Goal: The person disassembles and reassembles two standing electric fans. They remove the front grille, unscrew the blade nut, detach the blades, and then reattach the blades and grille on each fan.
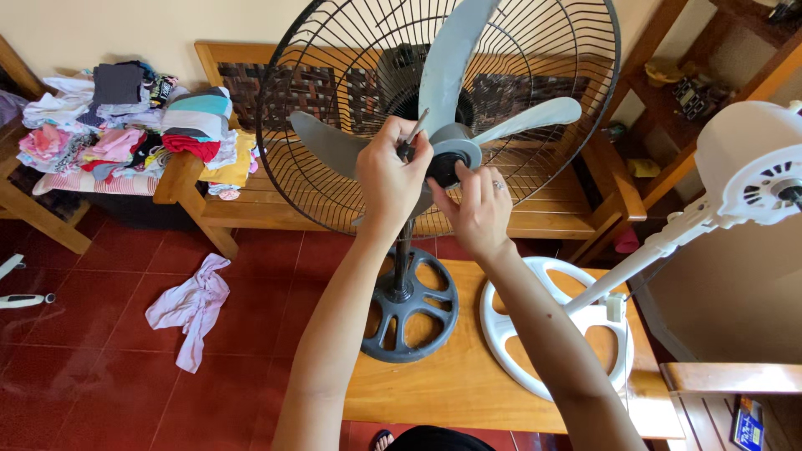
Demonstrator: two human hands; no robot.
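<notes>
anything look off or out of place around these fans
Yes. The grey fan has no front grille, leaving its blades bare around both hands. The white fan is only a motor head. A pale cloth lies crumpled on the red floor.

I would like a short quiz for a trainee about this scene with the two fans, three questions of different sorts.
1. True or false: the front grille of the dark fan is off.
2. Which hand holds the thin tool?
3. The white fan stands: A) on the floor, B) on the wooden table.

Key
1. True: the blades are bare.
2. The left hand; the right hand is at the hub.
3. B.
</notes>
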